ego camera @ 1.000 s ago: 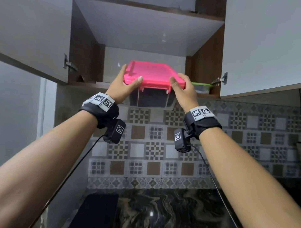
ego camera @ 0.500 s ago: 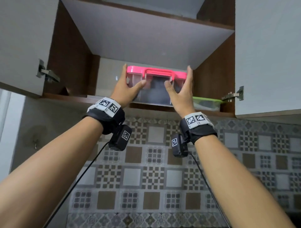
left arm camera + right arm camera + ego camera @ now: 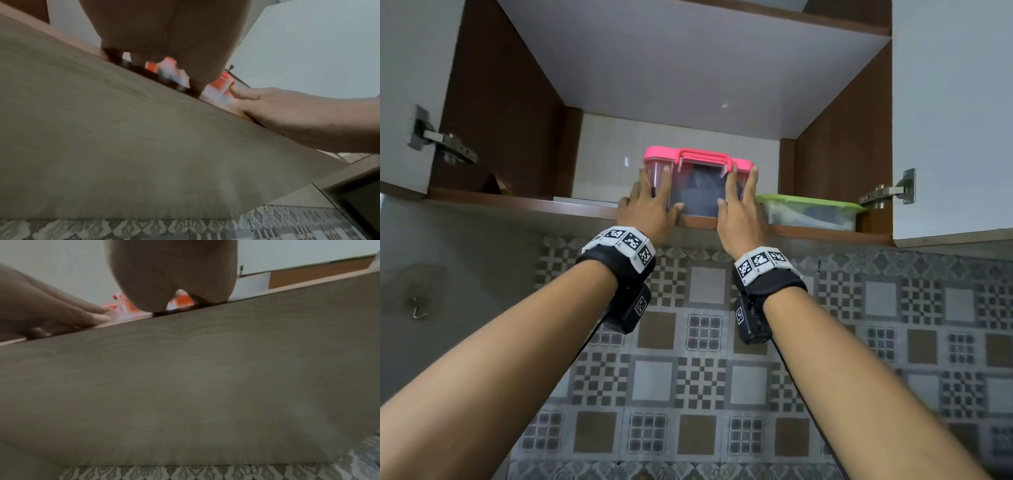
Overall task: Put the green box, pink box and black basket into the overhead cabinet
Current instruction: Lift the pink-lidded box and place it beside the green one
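Patterned tile backsplash (image 3: 705, 370) below; steel door hinges left (image 3: 438, 140) and right (image 3: 890, 190); wall hook (image 3: 418, 310) far left.

- The pink box (image 3: 697, 181) stands on the overhead cabinet (image 3: 599, 205) shelf, near its front edge.
- The green box (image 3: 811, 212) sits just right of it.
- The left hand (image 3: 650, 205) and right hand (image 3: 739, 209) lie against the pink box's front.
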